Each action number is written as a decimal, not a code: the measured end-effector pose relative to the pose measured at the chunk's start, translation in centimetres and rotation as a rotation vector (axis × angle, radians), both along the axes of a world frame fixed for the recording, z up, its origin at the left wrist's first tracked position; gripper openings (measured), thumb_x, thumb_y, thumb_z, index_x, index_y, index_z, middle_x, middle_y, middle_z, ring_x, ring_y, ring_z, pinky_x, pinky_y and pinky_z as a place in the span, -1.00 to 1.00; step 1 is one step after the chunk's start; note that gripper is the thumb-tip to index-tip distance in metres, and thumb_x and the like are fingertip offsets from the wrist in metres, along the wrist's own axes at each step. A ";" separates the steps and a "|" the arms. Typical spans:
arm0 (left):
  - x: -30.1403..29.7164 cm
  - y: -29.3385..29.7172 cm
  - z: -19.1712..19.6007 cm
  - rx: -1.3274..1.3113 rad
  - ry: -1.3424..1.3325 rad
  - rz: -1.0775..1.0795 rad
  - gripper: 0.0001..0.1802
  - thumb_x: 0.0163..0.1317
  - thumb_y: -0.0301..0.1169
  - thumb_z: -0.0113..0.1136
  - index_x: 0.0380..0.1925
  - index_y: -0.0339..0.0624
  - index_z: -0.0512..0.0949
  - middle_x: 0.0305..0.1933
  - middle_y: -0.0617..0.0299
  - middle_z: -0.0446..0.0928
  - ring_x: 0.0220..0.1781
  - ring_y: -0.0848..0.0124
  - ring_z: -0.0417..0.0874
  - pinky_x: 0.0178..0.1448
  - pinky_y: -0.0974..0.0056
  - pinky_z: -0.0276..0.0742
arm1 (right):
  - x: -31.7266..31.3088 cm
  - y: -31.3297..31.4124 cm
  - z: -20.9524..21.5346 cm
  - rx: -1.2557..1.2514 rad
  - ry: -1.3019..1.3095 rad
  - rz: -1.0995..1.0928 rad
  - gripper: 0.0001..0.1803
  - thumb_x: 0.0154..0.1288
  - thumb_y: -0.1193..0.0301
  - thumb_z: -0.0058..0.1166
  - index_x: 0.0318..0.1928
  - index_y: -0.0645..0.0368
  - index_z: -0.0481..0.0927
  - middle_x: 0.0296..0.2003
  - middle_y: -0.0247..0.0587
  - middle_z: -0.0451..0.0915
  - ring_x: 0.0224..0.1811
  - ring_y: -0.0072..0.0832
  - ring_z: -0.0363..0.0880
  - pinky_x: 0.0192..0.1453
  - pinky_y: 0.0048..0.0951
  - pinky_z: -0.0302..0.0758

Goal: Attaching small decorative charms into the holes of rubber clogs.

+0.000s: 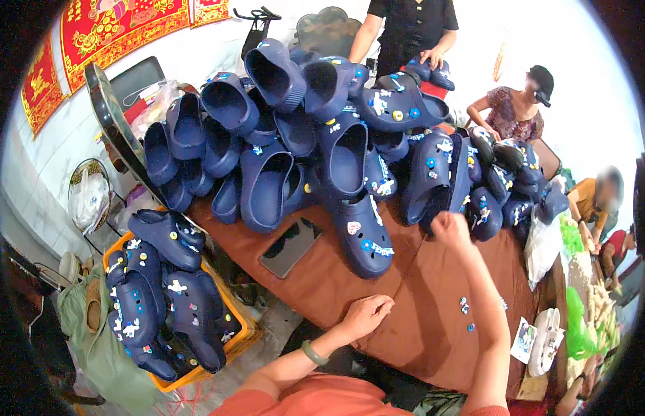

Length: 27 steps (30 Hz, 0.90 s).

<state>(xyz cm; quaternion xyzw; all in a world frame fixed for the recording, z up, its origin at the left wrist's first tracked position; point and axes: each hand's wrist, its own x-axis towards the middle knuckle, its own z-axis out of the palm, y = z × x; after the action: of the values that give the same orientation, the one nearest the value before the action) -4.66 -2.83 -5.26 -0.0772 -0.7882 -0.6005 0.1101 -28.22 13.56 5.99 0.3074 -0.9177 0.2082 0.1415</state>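
My left hand point(367, 315) rests at the near edge of the brown-covered table point(412, 319), fingers loosely curled and nothing visible in them. A green bangle point(314, 353) circles that wrist. Stretched forward, my right hand point(450, 229) is closed and slightly blurred beside the heel ends of upright navy clogs point(428, 170); what its fingers hold, if anything, is hidden. Between my hands and the pile, a navy clog point(364, 239) with blue and white charms lies toe toward me. Small blue and white charms point(464, 305) lie loose near my right forearm.
A high heap of navy clogs point(267, 184) covers the table's far side. A dark phone-like slab point(290, 247) lies left of centre. An orange crate point(242, 333) of navy clogs stands left. White clogs point(545, 340) sit right. One person point(416, 31) stands opposite; others are at the right.
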 end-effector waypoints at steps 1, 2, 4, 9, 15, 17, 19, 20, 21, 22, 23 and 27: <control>0.1 -0.1 0.2 -0.002 -0.016 -0.001 -0.76 0.34 -0.33 0.08 -0.18 -0.27 0.59 -0.23 0.09 0.64 -0.23 0.26 0.67 -0.16 0.25 0.57 | 2.4 0.0 -0.7 -0.021 -0.069 0.080 -0.75 0.11 0.33 0.10 -0.59 0.22 0.54 -0.58 0.07 0.55 -0.51 0.01 0.57 -0.44 -0.11 0.48; 0.2 -0.4 0.4 -0.005 -0.033 0.005 -0.77 0.35 -0.33 0.07 -0.20 -0.27 0.59 -0.26 0.10 0.64 -0.24 0.28 0.67 -0.18 0.26 0.57 | 5.3 -0.5 -0.8 0.044 -0.121 0.169 -0.75 0.13 0.31 0.09 -0.58 0.21 0.54 -0.59 0.06 0.55 -0.51 0.00 0.57 -0.44 -0.10 0.49; 0.3 -0.4 0.4 -0.019 -0.032 0.001 -0.77 0.34 -0.32 0.08 -0.20 -0.26 0.59 -0.26 0.11 0.64 -0.25 0.29 0.67 -0.18 0.26 0.57 | 10.4 -0.6 -2.1 0.134 -0.147 0.323 -0.73 0.17 0.28 0.08 -0.56 0.19 0.54 -0.60 0.05 0.55 -0.50 0.00 0.58 -0.42 -0.09 0.51; 0.1 -0.2 0.7 -0.099 -0.017 0.010 -0.76 0.34 -0.29 0.09 -0.22 -0.24 0.60 -0.27 0.09 0.64 -0.26 0.24 0.67 -0.21 0.23 0.55 | 15.5 1.2 -5.8 0.361 -0.254 0.346 -0.70 0.25 0.26 0.01 -0.52 0.18 0.58 -0.57 0.05 0.58 -0.50 -0.02 0.60 -0.41 -0.08 0.54; 0.3 0.1 0.9 -0.108 -0.021 0.042 -0.78 0.33 -0.29 0.09 -0.29 -0.23 0.57 -0.31 0.05 0.61 -0.31 0.12 0.63 -0.22 0.15 0.53 | 11.7 0.4 -4.9 0.740 -0.390 0.536 -0.72 0.25 0.28 -0.04 -0.44 0.21 0.62 -0.44 0.01 0.64 -0.38 -0.04 0.63 -0.33 -0.09 0.56; 0.3 0.1 0.6 -0.088 -0.021 0.057 -0.78 0.34 -0.29 0.08 -0.29 -0.23 0.58 -0.32 0.05 0.61 -0.33 0.13 0.63 -0.23 0.17 0.53 | 13.3 -2.2 -2.5 1.088 -0.497 0.712 -0.73 0.22 0.30 -0.04 -0.43 0.20 0.62 -0.36 -0.02 0.66 -0.31 -0.07 0.65 -0.28 -0.09 0.56; 0.1 -0.1 0.3 0.139 -0.120 0.024 -0.76 0.39 -0.32 0.03 -0.25 -0.26 0.58 -0.32 0.19 0.63 -0.30 0.40 0.63 -0.22 0.30 0.54 | 15.3 -3.6 -2.8 1.220 -0.535 0.846 -0.77 0.20 0.38 -0.05 -0.21 0.22 0.58 -0.26 -0.05 0.64 -0.16 -0.09 0.63 -0.16 -0.11 0.54; 0.1 -0.3 0.2 0.147 -0.119 0.036 -0.76 0.39 -0.32 0.03 -0.25 -0.26 0.58 -0.32 0.19 0.63 -0.30 0.40 0.63 -0.22 0.30 0.54 | 15.5 -4.1 -2.8 1.203 -0.489 1.051 -0.77 0.16 0.36 -0.02 -0.25 0.23 0.60 -0.31 -0.03 0.65 -0.18 -0.10 0.64 -0.18 -0.07 0.53; -0.2 -0.3 0.5 0.292 -0.129 0.018 -0.75 0.40 -0.30 0.02 -0.25 -0.25 0.57 -0.34 0.22 0.62 -0.36 0.46 0.59 -0.27 0.36 0.51 | 15.9 -4.2 -1.9 1.181 -0.452 1.220 -0.76 0.13 0.35 0.02 -0.30 0.24 0.61 -0.35 -0.01 0.65 -0.20 -0.11 0.64 -0.19 -0.03 0.52; -0.3 -0.5 0.4 0.432 -0.145 0.012 -0.74 0.42 -0.27 0.00 -0.25 -0.24 0.56 -0.35 0.25 0.61 -0.41 0.52 0.55 -0.32 0.41 0.48 | 15.0 -5.1 0.1 1.073 -0.707 1.253 -0.75 0.14 0.32 0.03 -0.29 0.24 0.60 -0.35 0.00 0.64 -0.21 -0.11 0.62 -0.18 -0.05 0.51; -0.5 -0.7 0.3 0.443 -0.141 0.005 -0.74 0.42 -0.27 0.00 -0.25 -0.24 0.56 -0.35 0.25 0.61 -0.41 0.52 0.55 -0.32 0.41 0.48 | 13.1 -6.0 2.8 0.949 -0.959 1.270 -0.74 0.15 0.30 0.05 -0.28 0.24 0.59 -0.35 0.00 0.63 -0.22 -0.11 0.61 -0.17 -0.07 0.49; 0.1 -1.7 -0.9 0.784 -0.286 -0.023 -0.75 0.44 -0.27 -0.03 -0.18 -0.20 0.55 -0.36 0.37 0.53 -0.41 0.67 0.47 -0.39 0.53 0.38 | 0.3 -10.3 9.7 0.218 0.015 0.663 -0.82 0.16 0.40 0.13 -0.24 0.18 0.61 -0.26 -0.13 0.62 -0.21 -0.26 0.60 -0.11 -0.36 0.53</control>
<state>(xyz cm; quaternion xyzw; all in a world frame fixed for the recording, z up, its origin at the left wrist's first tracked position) -4.58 -4.56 -6.13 0.0458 -0.5061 -0.8612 0.0137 -27.92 3.24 15.69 0.6035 -0.7838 0.1413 0.0390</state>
